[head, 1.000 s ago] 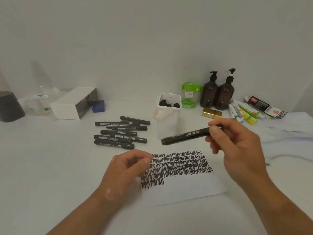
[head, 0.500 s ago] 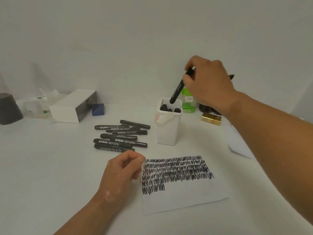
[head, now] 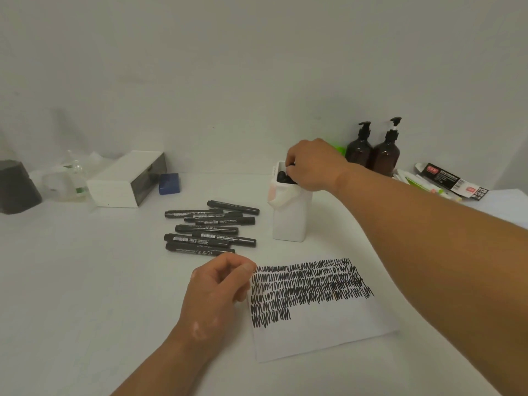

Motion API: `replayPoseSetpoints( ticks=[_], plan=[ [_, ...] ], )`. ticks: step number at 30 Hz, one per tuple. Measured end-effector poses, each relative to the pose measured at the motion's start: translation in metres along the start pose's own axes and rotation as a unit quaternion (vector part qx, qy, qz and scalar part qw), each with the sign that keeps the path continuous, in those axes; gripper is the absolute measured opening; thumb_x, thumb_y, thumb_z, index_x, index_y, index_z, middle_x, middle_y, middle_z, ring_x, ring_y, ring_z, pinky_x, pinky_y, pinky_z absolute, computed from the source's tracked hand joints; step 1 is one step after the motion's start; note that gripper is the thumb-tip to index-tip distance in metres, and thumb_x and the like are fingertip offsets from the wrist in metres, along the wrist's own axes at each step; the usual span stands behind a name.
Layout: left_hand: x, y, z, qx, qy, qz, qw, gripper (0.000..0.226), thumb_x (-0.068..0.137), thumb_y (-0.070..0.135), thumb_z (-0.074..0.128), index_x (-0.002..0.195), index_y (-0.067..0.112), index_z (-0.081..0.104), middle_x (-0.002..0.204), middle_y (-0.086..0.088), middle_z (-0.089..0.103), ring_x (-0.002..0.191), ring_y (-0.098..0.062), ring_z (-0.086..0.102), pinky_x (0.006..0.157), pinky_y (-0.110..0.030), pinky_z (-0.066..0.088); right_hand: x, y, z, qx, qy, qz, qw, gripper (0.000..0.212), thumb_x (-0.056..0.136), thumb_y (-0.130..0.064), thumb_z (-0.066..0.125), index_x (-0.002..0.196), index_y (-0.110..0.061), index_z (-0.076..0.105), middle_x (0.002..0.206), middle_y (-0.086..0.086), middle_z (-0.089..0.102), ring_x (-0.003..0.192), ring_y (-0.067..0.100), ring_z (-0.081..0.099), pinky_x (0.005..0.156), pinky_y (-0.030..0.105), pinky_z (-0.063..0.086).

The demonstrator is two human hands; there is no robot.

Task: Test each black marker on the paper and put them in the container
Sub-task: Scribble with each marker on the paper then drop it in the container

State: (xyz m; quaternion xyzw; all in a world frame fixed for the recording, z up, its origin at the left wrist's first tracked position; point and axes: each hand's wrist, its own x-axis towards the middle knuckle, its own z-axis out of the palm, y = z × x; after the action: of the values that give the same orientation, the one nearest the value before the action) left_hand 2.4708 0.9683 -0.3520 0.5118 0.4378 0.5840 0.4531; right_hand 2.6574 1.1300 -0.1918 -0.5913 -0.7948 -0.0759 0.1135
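Head view: pinching a marker (head: 292,170) with the right hand (head: 311,167) at the mouth of the container (head: 290,221), beside other caps inside. Resting the left hand (head: 217,292), loosely curled and holding nothing, in front of the container at the edge of the scribbled paper (head: 314,335). Left of the container, a pile (head: 208,227) of markers lying flat.

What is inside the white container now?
Black marker tops show in the mouth of the white container. The right hand covers part of the mouth and the wall hides the bodies, so their number is unclear.
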Motion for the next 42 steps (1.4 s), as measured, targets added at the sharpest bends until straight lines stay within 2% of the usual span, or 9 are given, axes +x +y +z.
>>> replayPoseSetpoints(
  ticks=[9, 15, 19, 22, 26, 32, 36, 39, 42],
  plan=[
    [-0.001, 0.003, 0.001, -0.004, 0.0, -0.008, 1.0, 0.034, 0.07, 0.045, 0.073, 0.08, 0.012, 0.072, 0.061, -0.005, 0.055, 0.06, -0.019, 0.05, 0.063, -0.037, 0.043, 0.004, 0.002, 0.008, 0.01, -0.044, 0.024, 0.999, 0.028, 0.1, -0.024, 0.042, 0.077, -0.013, 0.054, 0.089, 0.01, 0.062, 0.089, 0.034, 0.058, 0.069, 0.035, 0.042],
    [-0.002, 0.005, 0.002, -0.014, 0.003, -0.01, 1.0, 0.033, 0.068, 0.043, 0.074, 0.078, 0.011, 0.072, 0.06, -0.005, 0.054, 0.059, -0.019, 0.048, 0.064, -0.038, 0.042, -0.021, 0.013, -0.006, 0.14, 0.167, 0.04, 0.975, 0.027, 0.098, -0.034, 0.052, 0.091, -0.019, 0.074, 0.089, 0.0, 0.075, 0.087, 0.025, 0.065, 0.082, 0.035, 0.053],
    [-0.002, 0.006, 0.002, -0.004, 0.0, -0.011, 1.0, 0.036, 0.068, 0.045, 0.073, 0.08, 0.011, 0.073, 0.062, -0.006, 0.055, 0.06, -0.02, 0.049, 0.064, -0.038, 0.042, -0.08, 0.018, 0.003, 0.263, 0.241, 0.057, 0.932, 0.02, 0.091, -0.033, 0.065, 0.073, -0.024, 0.065, 0.063, -0.008, 0.065, 0.06, 0.007, 0.058, 0.064, 0.029, 0.042],
    [-0.003, 0.006, 0.002, 0.002, -0.002, -0.011, 1.0, 0.037, 0.068, 0.045, 0.074, 0.081, 0.011, 0.072, 0.062, -0.006, 0.055, 0.06, -0.02, 0.049, 0.064, -0.039, 0.042, -0.138, 0.021, 0.029, 0.324, 0.164, 0.081, 0.928, 0.019, 0.089, -0.032, 0.072, 0.072, -0.023, 0.069, 0.063, -0.004, 0.068, 0.058, 0.012, 0.06, 0.061, 0.029, 0.047],
    [-0.004, 0.008, 0.003, 0.025, -0.007, -0.004, 1.0, 0.038, 0.069, 0.046, 0.073, 0.082, 0.011, 0.072, 0.059, -0.005, 0.055, 0.059, -0.018, 0.048, 0.064, -0.037, 0.041, -0.194, 0.018, 0.064, 0.35, 0.049, 0.093, 0.931, 0.018, 0.084, -0.029, 0.077, 0.067, -0.031, 0.07, 0.058, -0.018, 0.065, 0.049, 0.0, 0.051, 0.054, 0.013, 0.041],
    [-0.013, 0.017, 0.008, 0.129, -0.028, 0.009, 0.991, 0.028, 0.071, 0.046, 0.068, 0.079, 0.019, 0.072, 0.06, 0.009, 0.06, 0.058, -0.009, 0.051, 0.06, -0.021, 0.044, -0.216, 0.012, 0.077, 0.376, 0.077, 0.079, 0.92, 0.016, 0.084, -0.029, 0.076, 0.07, -0.03, 0.07, 0.059, -0.014, 0.061, 0.053, 0.004, 0.049, 0.057, 0.013, 0.04],
    [-0.012, 0.016, 0.01, 0.29, 0.037, 0.052, 0.955, 0.007, 0.077, 0.036, 0.067, 0.081, 0.033, 0.072, 0.071, 0.015, 0.068, 0.063, -0.001, 0.059, 0.062, -0.011, 0.044, -0.216, 0.011, 0.077, 0.373, 0.085, 0.067, 0.921, 0.018, 0.084, -0.028, 0.077, 0.069, -0.032, 0.069, 0.062, -0.014, 0.063, 0.056, 0.005, 0.052, 0.058, 0.012, 0.039],
    [0.007, 0.015, -0.009, 0.478, 0.062, 0.144, 0.864, 0.021, 0.087, 0.01, 0.067, 0.1, 0.025, 0.074, 0.092, 0.015, 0.07, 0.078, -0.006, 0.06, 0.08, -0.022, 0.051, -0.218, 0.015, 0.078, 0.381, 0.093, 0.064, 0.918, 0.017, 0.084, -0.029, 0.078, 0.069, -0.033, 0.07, 0.061, -0.015, 0.063, 0.058, 0.004, 0.053, 0.059, 0.011, 0.04],
    [0.029, 0.014, -0.034, 0.624, 0.03, 0.147, 0.767, 0.037, 0.087, 0.0, 0.062, 0.121, 0.012, 0.07, 0.116, -0.005, 0.069, 0.106, -0.029, 0.059, 0.094, -0.04, 0.048, -0.216, 0.018, 0.077, 0.401, 0.099, 0.075, 0.908, 0.017, 0.083, -0.029, 0.078, 0.068, -0.031, 0.071, 0.063, -0.014, 0.065, 0.057, 0.004, 0.053, 0.059, 0.012, 0.042]
  ],
)
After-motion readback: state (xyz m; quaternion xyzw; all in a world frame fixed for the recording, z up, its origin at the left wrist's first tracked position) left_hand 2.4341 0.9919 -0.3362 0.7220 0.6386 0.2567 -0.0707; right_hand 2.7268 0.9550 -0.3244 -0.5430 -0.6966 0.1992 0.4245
